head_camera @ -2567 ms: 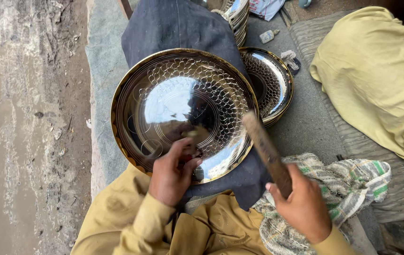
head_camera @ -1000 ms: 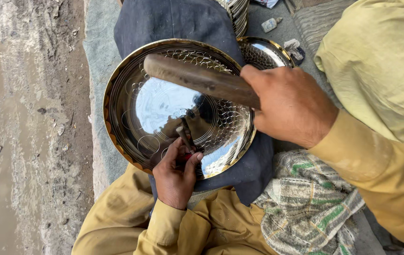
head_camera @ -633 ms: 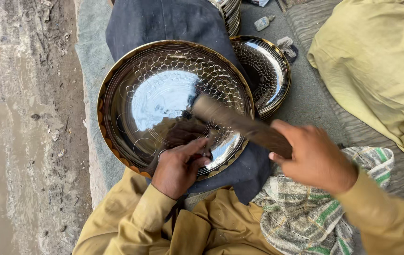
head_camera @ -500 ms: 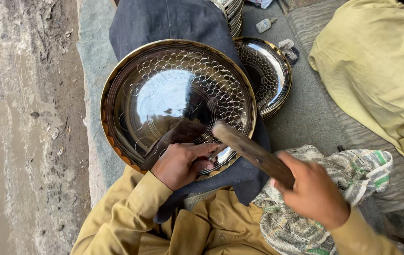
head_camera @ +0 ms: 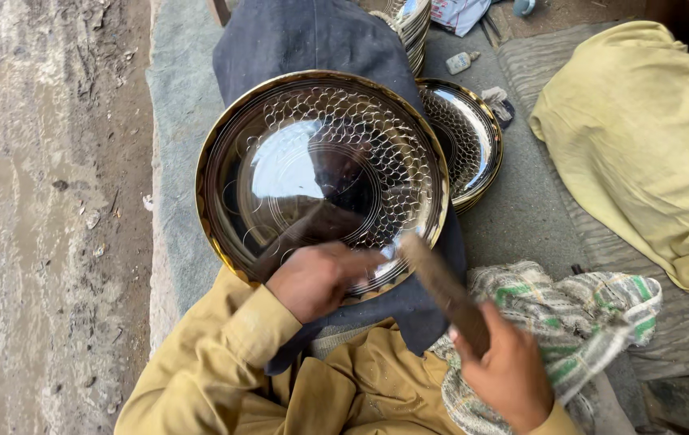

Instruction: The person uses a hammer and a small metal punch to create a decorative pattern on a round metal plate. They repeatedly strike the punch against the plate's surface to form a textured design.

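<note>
A large shiny metal plate [head_camera: 320, 173] is propped on dark blue cloth [head_camera: 304, 36]. Its near rim is gripped by the left hand [head_camera: 316, 278]; a wooden handle [head_camera: 445, 290] is clenched in the right hand [head_camera: 509, 374].

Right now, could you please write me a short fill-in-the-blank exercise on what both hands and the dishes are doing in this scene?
1. The left hand rests on the near rim of the large round ____ tray.
2. The right hand grips a wooden ____ by its handle.
3. The tray's scale-like pattern lies on the ____ side of the picture.
4. A second patterned dish lies to the ____ of the tray.

Missing words: metal; mallet; right; right
</note>
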